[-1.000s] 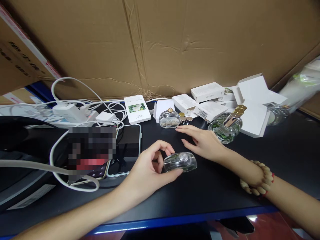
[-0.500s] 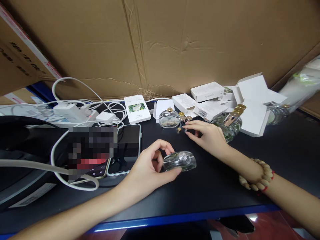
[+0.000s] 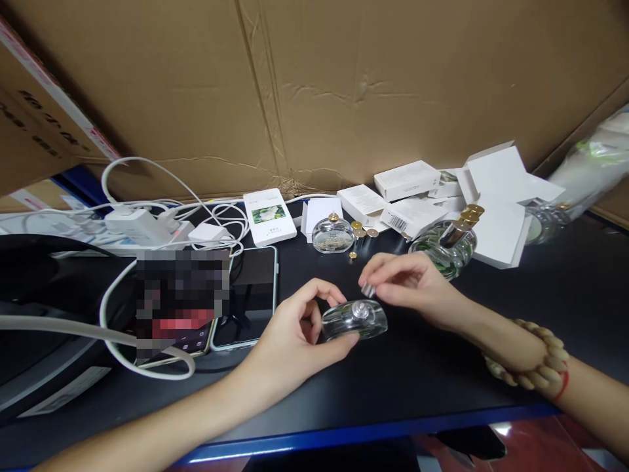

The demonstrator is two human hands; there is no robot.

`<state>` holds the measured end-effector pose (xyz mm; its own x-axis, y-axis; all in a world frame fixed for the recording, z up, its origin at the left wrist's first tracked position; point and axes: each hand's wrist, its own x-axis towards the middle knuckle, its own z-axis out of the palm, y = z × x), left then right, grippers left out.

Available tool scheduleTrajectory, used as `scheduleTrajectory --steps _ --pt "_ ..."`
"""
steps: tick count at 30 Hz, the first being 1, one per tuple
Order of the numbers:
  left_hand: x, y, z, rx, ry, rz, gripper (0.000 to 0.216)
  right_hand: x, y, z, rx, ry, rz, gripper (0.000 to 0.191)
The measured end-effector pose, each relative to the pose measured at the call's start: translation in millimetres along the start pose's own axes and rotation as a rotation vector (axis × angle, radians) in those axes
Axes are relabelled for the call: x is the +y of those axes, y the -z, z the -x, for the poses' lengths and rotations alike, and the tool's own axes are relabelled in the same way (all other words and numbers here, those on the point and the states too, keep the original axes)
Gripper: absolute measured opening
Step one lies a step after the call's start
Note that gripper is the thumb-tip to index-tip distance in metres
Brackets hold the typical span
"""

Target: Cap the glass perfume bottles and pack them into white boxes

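Note:
My left hand (image 3: 307, 328) is closed around a clear glass perfume bottle (image 3: 344, 322) with a silver spray nozzle on top and no cap over it. Between the thumb and fingers of my right hand (image 3: 410, 282) is a small silver cap (image 3: 368, 289), just above and to the right of the nozzle, apart from it. Beyond my hands stands another perfume bottle (image 3: 333, 237) with a gold neck. Several loose gold and silver caps (image 3: 361, 235) stand beside it, and one tiny gold piece (image 3: 352, 255) lies in front.
Several white cartons (image 3: 407, 180) and glass bottles with gold-topped caps (image 3: 445, 246) sit at the back right. Two phones (image 3: 248, 295), tangled white cables and a charger (image 3: 140, 223) fill the left. A cardboard wall (image 3: 314, 98) rises behind the black table (image 3: 383, 387).
My right hand has come away from the group of caps towards me, carrying a silver cap to the bottle. My left hand has stayed almost still with the bottle.

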<state>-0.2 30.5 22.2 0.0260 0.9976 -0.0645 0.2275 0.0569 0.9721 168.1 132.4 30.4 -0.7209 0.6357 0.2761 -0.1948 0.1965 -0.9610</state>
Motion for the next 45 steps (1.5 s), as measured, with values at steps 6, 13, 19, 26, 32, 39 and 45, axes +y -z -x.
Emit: scheduleTrajectory --steps 6,13,19,26,32,39,45 --pt "0 -2 0 0.005 0.006 0.016 0.023 -1 -7 6 -0.069 0.007 0.044 0.013" --pt "-1 -2 -2 0.005 0.010 -0.026 0.027 -4 -12 7 -0.027 0.088 0.164 0.015" --pt "0 -1 -1 -0.007 0.042 0.006 0.029 -9 -8 10 -0.017 0.189 0.277 0.016" --pt "-1 -1 -2 -0.003 0.030 0.005 0.026 -9 -9 9 -0.053 0.281 0.397 0.011" --pt "-3 -2 -2 -0.003 0.039 0.004 0.027 -9 -7 8 -0.082 0.320 0.447 0.011" --pt "-1 -2 -3 -0.008 0.042 -0.010 0.028 -8 -9 9 -0.090 0.268 0.385 0.008" --pt "-2 -1 -3 -0.014 0.047 -0.020 0.029 -4 -11 10 -0.061 0.140 0.266 0.022"
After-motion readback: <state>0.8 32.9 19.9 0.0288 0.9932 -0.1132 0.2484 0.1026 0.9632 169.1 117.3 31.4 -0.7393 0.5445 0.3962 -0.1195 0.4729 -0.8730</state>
